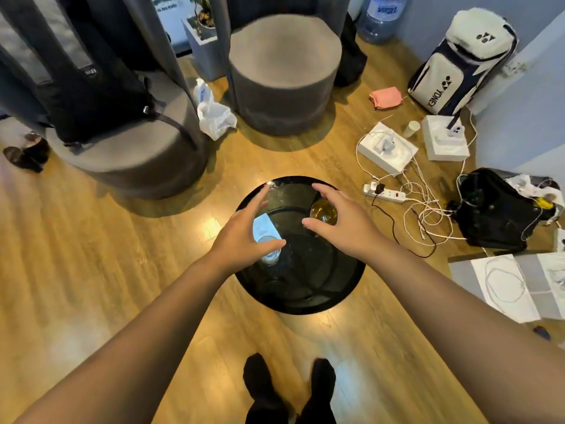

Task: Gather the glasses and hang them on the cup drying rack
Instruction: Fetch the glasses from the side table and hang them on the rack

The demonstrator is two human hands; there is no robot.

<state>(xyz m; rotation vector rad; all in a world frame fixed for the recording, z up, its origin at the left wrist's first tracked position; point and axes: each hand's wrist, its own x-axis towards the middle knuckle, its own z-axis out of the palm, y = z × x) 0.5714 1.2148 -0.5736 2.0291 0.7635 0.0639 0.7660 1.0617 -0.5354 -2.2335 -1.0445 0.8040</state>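
On a round black glossy table [305,289] stand two clear drinking glasses. The one with amber liquid [323,211] sits between the spread thumb and fingers of the right hand [339,221], whether touched cannot be told. The other glass, holding clear liquid or nothing [270,255], is half hidden under the left hand [244,237], whose fingers are straight and splayed. Any drying rack lies outside the view.

A casual lounge corner in a home or office: wood-laminate floor [91,270], round grey poufs [284,75], a sports backpack [458,62], a water jug [382,16], charging cables [428,209] strewn about
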